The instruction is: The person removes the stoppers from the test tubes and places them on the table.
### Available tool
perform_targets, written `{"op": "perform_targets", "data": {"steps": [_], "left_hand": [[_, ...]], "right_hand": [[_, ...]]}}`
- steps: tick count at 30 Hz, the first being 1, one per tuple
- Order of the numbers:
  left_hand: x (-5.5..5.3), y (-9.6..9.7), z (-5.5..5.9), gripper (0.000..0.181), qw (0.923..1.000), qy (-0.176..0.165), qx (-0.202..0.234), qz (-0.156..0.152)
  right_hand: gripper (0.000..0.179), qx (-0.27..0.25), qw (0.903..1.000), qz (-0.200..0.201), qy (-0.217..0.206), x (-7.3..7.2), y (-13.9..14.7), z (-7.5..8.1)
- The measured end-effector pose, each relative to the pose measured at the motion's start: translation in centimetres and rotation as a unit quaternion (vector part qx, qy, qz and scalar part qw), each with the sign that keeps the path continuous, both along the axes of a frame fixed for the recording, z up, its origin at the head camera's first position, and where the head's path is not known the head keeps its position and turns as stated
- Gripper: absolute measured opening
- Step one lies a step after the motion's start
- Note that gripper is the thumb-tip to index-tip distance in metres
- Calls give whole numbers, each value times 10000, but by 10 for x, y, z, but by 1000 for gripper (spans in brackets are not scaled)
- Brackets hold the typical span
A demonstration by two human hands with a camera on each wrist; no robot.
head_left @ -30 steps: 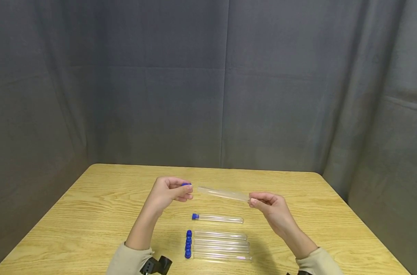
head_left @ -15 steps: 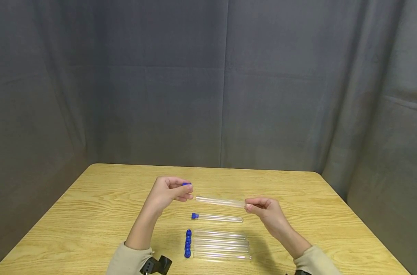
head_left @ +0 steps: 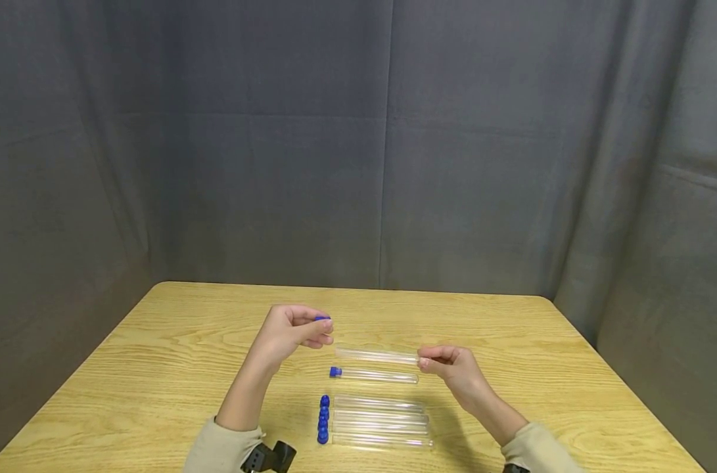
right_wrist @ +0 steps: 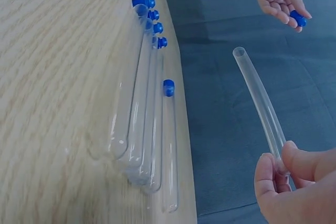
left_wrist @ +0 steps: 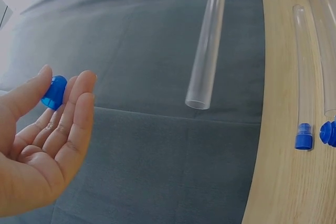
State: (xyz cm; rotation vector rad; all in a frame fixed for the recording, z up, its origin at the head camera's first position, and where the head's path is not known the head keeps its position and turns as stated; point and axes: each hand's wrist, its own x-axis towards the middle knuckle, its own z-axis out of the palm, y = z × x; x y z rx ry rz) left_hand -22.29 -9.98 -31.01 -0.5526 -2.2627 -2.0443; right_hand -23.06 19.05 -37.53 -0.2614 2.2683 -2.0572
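Observation:
Between thumb and fingers my left hand (head_left: 290, 334) pinches a blue test tube cap (left_wrist: 54, 93), raised above the table. My right hand (head_left: 461, 374) pinches a clear test tube (right_wrist: 261, 103) by its rounded end. The tube lies nearly level in the head view, its open mouth pointing left and a little below the cap; the two are apart. Under this tube, a capped test tube (head_left: 378, 376) with a blue cap rests on the table. Nearer the person lie several uncapped test tubes (head_left: 382, 424) side by side, with a column of blue caps (head_left: 323, 419) at their left ends.
The wooden table (head_left: 157, 368) spreads under both hands. A grey curtain (head_left: 275, 164) hangs behind the table and along both sides. On the left wrist sits a black camera mount (head_left: 269, 456), close to the left of the caps in the head view.
My right hand has lowered and shifted slightly left with the test tube, bringing it close over the capped one in the head view. My left hand has stayed almost still, holding the cap.

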Motion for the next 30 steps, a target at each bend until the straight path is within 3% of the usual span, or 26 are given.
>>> {"op": "perform_targets", "data": {"steps": [30], "left_hand": [[3, 0, -1, 20, 9999, 96, -23, -114]], "right_hand": [[24, 648, 9975, 249, -108, -5, 4, -24]]}}
